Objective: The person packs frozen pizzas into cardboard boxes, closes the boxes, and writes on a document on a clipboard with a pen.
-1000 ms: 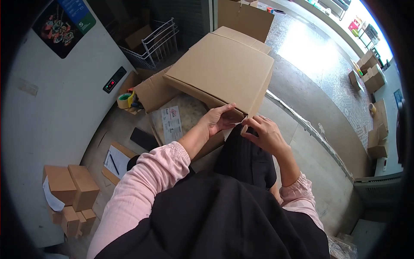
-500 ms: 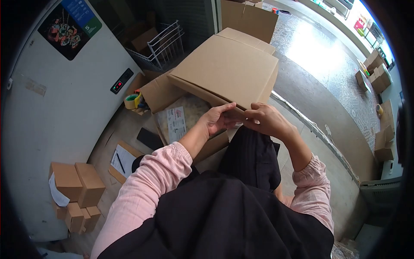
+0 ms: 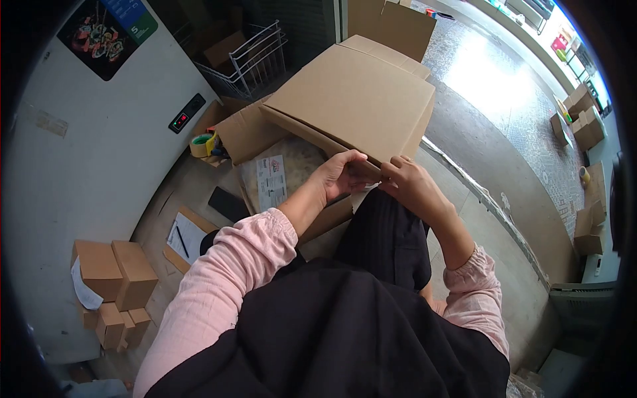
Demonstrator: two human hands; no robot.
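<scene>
A large brown cardboard box lies tilted in front of me with its broad top panel folded over. My left hand grips its near edge, thumb on top and fingers beneath. At the near corner, the fingers of my right hand are closed on the same edge. Something small and whitish shows between the hands, too little to name. Below the box stands an open carton holding a clear plastic bag with a white printed label; the bag's contents are blurred.
Tape rolls sit left of the open carton. A dark phone-like slab and a clipboard with paper and pen lie on the floor. Small boxes are stacked by the white appliance. A wire basket stands behind.
The view has shifted slightly. My right fingers have curled lower over the box's near edge, while my left hand keeps its hold there.
</scene>
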